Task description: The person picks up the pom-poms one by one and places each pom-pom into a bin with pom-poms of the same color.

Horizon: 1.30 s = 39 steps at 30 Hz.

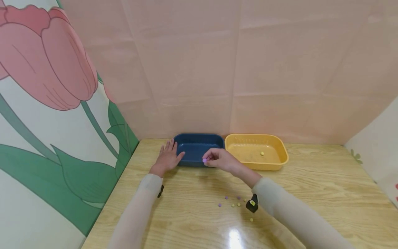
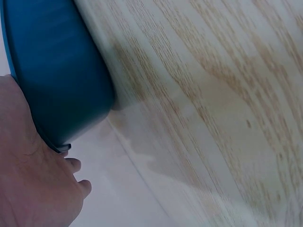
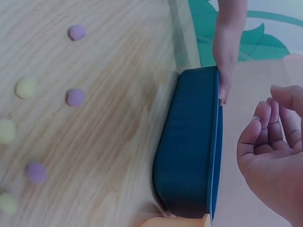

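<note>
A small purple ball (image 1: 204,160) is pinched at the fingertips of my right hand (image 1: 222,160), over the front edge of the blue tray (image 1: 199,162). The right wrist view shows that hand (image 3: 272,151) with bent fingers beside the tray; the ball is hidden there. My left hand (image 1: 168,158) rests on the tray's left rim, fingers straight and spread. In the left wrist view the back of the left hand (image 2: 35,175) lies against the rim of the blue tray (image 2: 61,71). The tray's visible floor is bare in the head view.
A yellow tray (image 1: 264,166) stands against the blue one's right side, with a yellow ball (image 1: 262,153) inside. Several loose balls, purple (image 1: 219,205) and yellow (image 1: 251,219), lie on the wooden table (image 1: 186,214) near my right forearm. A pink wall covering (image 1: 192,69) rises behind the trays.
</note>
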Motion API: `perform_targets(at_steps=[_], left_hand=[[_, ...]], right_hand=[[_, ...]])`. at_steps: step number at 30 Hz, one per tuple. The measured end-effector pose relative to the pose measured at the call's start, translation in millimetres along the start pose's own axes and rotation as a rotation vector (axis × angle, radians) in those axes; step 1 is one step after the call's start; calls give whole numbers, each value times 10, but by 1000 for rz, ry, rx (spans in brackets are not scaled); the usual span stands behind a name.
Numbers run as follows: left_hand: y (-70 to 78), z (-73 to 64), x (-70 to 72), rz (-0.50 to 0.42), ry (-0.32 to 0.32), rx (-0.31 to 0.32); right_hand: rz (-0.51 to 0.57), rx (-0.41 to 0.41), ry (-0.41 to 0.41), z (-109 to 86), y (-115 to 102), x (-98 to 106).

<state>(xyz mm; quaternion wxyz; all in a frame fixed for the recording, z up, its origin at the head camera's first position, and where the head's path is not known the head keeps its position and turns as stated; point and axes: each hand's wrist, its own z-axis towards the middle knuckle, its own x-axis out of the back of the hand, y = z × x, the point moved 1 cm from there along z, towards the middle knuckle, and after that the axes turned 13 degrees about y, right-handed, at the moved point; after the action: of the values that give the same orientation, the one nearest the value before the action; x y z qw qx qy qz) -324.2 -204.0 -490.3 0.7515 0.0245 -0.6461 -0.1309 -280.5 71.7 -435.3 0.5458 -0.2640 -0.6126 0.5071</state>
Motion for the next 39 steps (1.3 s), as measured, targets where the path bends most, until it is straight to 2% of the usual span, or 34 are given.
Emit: perform_targets(at_steps=[15, 26, 39], left_hand=[[17, -1, 25, -2, 6, -2], [-1, -7, 17, -9, 0, 1], [-10, 12, -9, -3, 17, -13]], right_hand=[[27, -70, 62, 165, -2, 75], [108, -130, 105, 287, -10, 54], [22, -145, 168, 449, 63, 52]])
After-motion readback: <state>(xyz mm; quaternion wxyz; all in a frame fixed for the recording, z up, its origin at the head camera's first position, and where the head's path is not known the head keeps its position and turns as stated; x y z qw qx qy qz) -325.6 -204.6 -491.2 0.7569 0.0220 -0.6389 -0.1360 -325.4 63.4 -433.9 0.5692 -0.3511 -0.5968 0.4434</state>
